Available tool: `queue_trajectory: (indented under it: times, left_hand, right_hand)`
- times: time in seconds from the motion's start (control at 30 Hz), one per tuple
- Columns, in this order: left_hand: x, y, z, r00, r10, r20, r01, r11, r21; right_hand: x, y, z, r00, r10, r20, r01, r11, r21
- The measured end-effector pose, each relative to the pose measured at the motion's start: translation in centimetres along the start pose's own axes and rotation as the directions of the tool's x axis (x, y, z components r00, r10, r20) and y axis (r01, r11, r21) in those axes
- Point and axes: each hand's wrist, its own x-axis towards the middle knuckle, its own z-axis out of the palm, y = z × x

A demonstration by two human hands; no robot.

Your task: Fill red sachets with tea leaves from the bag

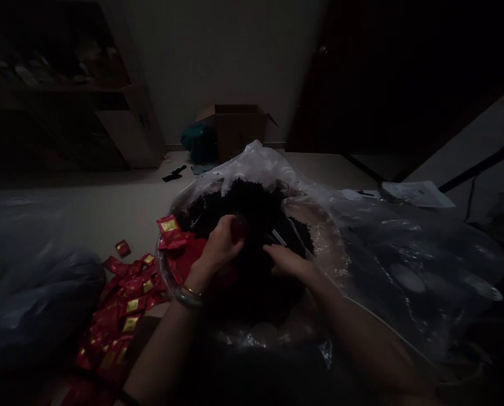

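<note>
A heap of black, loose leaf-like material (247, 197), perhaps tea, lies in a wide round container (326, 231) lined with clear plastic (256, 158). My left hand (222, 242), with a bangle at the wrist, is closed over the heap around a small dark red packet (238, 227). To its right my right hand (288, 262) is low over the heap, fingers curled; darkness hides what they hold, if anything. A thin whitish strip (278, 237) lies just beyond it. Red packets with gold labels (169, 225) rest at the container's left side.
Many more red packets (131, 304) are piled on the floor at left. Clear plastic sheeting (404, 254) spreads out on the right, and a large plastic bag (36, 282) is at far left. An open cardboard box (241, 132) and a teal bag (199, 141) stand by the wall.
</note>
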Motion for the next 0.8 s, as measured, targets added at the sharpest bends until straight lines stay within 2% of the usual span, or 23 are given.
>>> queue_trajectory:
  times: [0.07,0.17,0.33,0.43,0.5,0.6,0.7,0.73,0.8]
  left_hand:
    - [0.1,0.1,0.2,0.999,-0.031,-0.012,0.031,0.999,0.009]
    - [0.2,0.4,0.3,0.998,-0.056,-0.041,0.058,0.997,0.051]
    - [0.2,1.0,0.2,0.999,-0.050,0.006,0.050,0.995,0.085]
    - [0.1,1.3,0.4,0.998,-0.014,0.058,0.010,0.997,0.081]
    - [0.0,1.4,0.9,0.996,0.010,0.088,-0.019,0.994,0.105]
    - [-0.3,1.6,1.8,0.990,0.047,0.130,-0.073,0.977,0.200]
    - [-0.6,1.8,2.6,0.982,0.086,0.170,-0.131,0.953,0.272]
    - [-0.7,1.9,2.7,0.979,0.096,0.179,-0.144,0.949,0.281]
    - [-0.8,2.1,2.9,0.976,0.104,0.190,-0.155,0.948,0.276]
  right_hand:
    - [0.0,0.4,-0.7,0.992,-0.089,-0.087,0.102,0.983,0.151]
    - [0.1,0.5,-1.3,0.959,-0.150,-0.241,0.234,0.898,0.372]
    - [0.4,0.6,-1.6,0.932,-0.096,-0.350,0.298,0.752,0.588]
    - [-0.3,0.5,-3.0,0.903,-0.013,-0.429,0.341,0.629,0.698]
    - [-1.3,0.2,-4.2,0.848,0.103,-0.519,0.385,0.553,0.739]
    - [-2.3,-0.9,-5.3,0.711,0.262,-0.652,0.481,0.495,0.723]
    - [-2.3,-2.0,-4.9,0.576,0.335,-0.746,0.548,0.519,0.656]
    - [-2.1,-2.4,-4.5,0.544,0.341,-0.766,0.553,0.541,0.633]
    - [-1.5,-3.0,-3.6,0.512,0.331,-0.793,0.546,0.586,0.598]
